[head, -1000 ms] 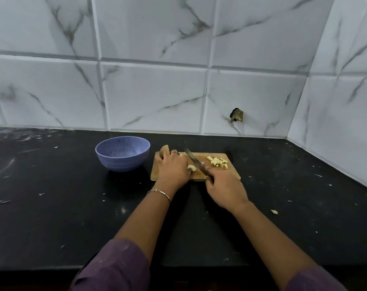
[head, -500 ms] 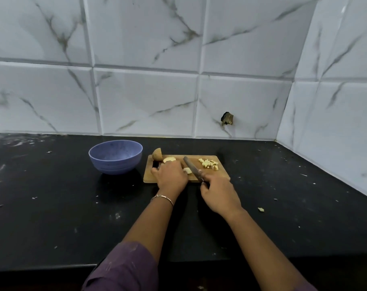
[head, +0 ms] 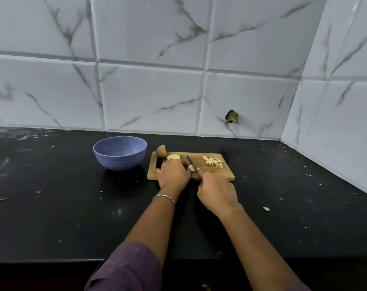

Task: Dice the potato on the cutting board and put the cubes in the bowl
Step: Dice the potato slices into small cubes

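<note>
On the black stone counter (head: 52, 206), toward its back edge, a round lavender-blue plastic bowl (head: 119, 163) stands upright just left of the rectangular wooden cutting board (head: 226, 175); what shows of its inside is bare speckled blue. The board's long side runs along the counter's back edge. At the board's far left corner sits a brown-skinned potato end (head: 161, 151), with a pale round potato slice (head: 173, 157) just beside it. The left hand (head: 174, 174), a thin metal bracelet (head: 163, 197) on its wrist, lies palm down on the board, its fingers curled together and pressing on a small pale potato piece (head: 191, 168) at their tips. A steel-bladed knife (head: 190, 161) touches that piece on its right, the blade slanting from near right to far left, tip toward the wall. The right hand (head: 217, 192) is clamped around the hidden handle. A heap of pale potato cubes (head: 213, 161) lies toward the board's far right corner. A stray pale scrap (head: 266, 209) lies on the counter, well to the right.
</note>
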Available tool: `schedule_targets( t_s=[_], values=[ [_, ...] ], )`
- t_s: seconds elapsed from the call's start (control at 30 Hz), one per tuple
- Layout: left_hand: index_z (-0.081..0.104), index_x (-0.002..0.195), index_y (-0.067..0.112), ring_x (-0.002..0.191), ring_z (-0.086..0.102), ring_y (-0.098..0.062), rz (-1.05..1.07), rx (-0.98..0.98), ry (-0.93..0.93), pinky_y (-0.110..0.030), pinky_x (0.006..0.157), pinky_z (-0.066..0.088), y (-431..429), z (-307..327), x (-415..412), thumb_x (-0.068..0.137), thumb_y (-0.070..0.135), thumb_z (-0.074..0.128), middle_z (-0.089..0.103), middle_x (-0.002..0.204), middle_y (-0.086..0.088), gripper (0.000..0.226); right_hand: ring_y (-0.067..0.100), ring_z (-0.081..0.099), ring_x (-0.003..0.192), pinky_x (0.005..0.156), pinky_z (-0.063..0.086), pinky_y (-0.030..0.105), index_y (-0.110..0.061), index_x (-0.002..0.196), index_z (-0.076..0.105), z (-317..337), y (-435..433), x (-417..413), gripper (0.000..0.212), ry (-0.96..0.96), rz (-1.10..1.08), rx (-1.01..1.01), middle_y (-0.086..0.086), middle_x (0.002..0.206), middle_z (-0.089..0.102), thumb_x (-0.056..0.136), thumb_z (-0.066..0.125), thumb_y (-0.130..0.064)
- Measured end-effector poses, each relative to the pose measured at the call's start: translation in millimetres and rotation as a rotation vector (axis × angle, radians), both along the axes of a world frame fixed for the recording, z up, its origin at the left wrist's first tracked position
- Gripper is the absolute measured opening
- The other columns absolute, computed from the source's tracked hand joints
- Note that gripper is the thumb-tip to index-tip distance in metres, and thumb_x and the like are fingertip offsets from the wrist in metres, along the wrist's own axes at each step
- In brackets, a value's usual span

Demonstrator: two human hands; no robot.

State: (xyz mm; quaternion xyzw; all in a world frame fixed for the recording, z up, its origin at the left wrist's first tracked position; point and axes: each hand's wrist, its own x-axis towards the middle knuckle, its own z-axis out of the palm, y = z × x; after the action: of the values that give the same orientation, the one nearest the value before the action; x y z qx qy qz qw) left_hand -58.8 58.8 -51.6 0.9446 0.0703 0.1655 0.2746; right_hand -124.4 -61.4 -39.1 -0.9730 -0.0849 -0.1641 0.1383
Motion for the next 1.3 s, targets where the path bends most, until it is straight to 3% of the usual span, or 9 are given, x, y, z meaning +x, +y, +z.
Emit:
schedule_targets(
  t_s=[0.4,0.73,1.07,1.3],
  values=[
    [0.068,0.12,0.031,0.129,0.043,-0.024,-0.038,0.085,0.022,-0.044,0.105,0.033,0,0,-9,0.096,0.038,0.053,0.054,0.132,-0.003,0.03,0.02,0.066,0.095,0.073,0.053,0.032,-0.019,0.142,0.049,0,10,-7,0.04,-0.057,0.009,-0.184,0.003,0.107,0.067,0.103,0.044,-0.011],
    [0.054,0.137,0.035,0.136,0.035,-0.029,-0.165,0.104,0.104,-0.047,0.111,0.034,10,2,-17,0.098,0.041,0.051,0.043,0.145,-0.006,0.039,0.02,0.062,0.103,0.081,0.052,0.032,-0.028,0.149,0.043,-4,4,-10,0.05,-0.055,-0.047,0.013,0.003,0.113,0.065,0.1,0.051,-0.017],
    [0.033,0.15,0.036,0.143,0.021,-0.031,-0.242,0.268,0.193,-0.049,0.114,0.025,8,1,-31,0.099,0.053,0.042,0.028,0.156,-0.001,0.055,0.021,0.061,0.103,0.078,0.048,0.032,-0.026,0.148,0.042,-1,2,-19,0.048,-0.051,-0.057,-0.083,0.004,0.116,0.057,0.102,0.047,-0.015],
    [0.036,0.15,0.031,0.144,0.022,-0.031,-0.248,0.291,0.162,-0.048,0.115,0.023,8,-1,-36,0.099,0.055,0.042,0.028,0.158,-0.002,0.057,0.02,0.061,0.112,0.09,0.051,0.033,-0.028,0.145,0.049,-1,-2,-27,0.045,-0.077,-0.079,0.19,-0.001,0.122,0.063,0.1,0.052,-0.024]
  ],
)
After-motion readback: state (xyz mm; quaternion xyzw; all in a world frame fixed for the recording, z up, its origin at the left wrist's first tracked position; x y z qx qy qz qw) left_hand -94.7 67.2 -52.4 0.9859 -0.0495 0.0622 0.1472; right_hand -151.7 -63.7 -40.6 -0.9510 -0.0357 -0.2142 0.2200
